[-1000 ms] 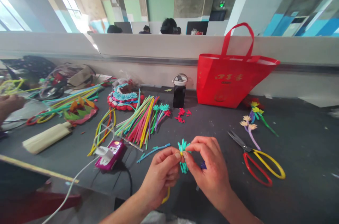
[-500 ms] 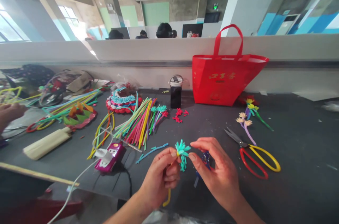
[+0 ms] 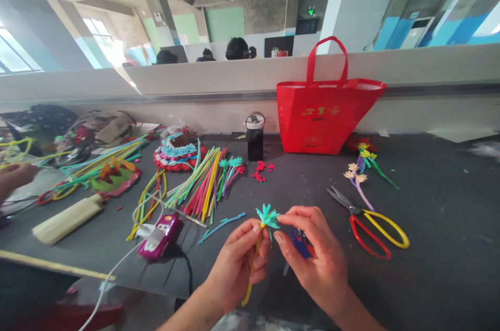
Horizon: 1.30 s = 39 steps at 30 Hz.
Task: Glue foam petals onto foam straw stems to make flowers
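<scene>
My left hand (image 3: pixel 238 263) pinches a small teal pipe-cleaner flower (image 3: pixel 267 216) on a yellow stem (image 3: pixel 250 279) that hangs below my fist. My right hand (image 3: pixel 316 255) has thumb and forefinger at the flower's petals, while its other fingers curl over a small blue object (image 3: pixel 300 241) that I cannot make out. Both hands hover over the dark table (image 3: pixel 429 247) near its front edge.
Red-and-yellow scissors (image 3: pixel 371 227) lie right of my hands. A bundle of coloured pipe cleaners (image 3: pixel 203 182), a magenta glue gun (image 3: pixel 158 237) with white cable, a black bottle (image 3: pixel 255 138), a red tote bag (image 3: pixel 326 109), finished flowers (image 3: pixel 361 172). Another person's hand (image 3: pixel 13 177) at far left.
The teal flower has been turned upright, its petals spread at the top and the yellow stem drawn longer below my left hand. My right fingers shifted from the centre to the petals.
</scene>
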Each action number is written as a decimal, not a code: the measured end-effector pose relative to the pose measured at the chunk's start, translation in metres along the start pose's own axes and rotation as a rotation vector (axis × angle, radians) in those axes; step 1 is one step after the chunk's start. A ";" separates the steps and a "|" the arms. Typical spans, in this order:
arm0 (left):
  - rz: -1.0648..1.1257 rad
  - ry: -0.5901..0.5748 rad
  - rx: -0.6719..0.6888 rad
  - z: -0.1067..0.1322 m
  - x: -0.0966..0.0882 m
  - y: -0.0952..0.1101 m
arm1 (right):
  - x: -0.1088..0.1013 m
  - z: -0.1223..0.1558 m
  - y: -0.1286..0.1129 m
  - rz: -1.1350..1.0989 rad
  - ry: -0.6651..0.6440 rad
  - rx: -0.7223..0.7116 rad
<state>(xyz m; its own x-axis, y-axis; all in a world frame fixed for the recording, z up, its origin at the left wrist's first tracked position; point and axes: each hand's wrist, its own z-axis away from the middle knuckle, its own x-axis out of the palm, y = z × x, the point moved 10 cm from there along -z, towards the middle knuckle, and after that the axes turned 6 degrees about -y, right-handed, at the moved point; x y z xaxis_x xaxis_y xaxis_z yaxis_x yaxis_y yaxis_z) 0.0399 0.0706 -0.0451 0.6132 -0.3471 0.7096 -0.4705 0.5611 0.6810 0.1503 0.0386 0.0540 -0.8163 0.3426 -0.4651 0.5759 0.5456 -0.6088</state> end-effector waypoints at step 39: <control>-0.041 0.063 -0.016 0.006 -0.013 -0.001 | 0.014 0.005 -0.001 0.018 0.035 0.003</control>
<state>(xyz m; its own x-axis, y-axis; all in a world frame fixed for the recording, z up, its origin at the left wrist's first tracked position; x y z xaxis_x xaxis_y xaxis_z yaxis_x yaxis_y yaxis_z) 0.0287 0.0701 -0.0535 0.6710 -0.3222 0.6678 -0.4341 0.5594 0.7061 0.1381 0.0390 0.0451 -0.8069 0.3785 -0.4535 0.5905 0.5369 -0.6025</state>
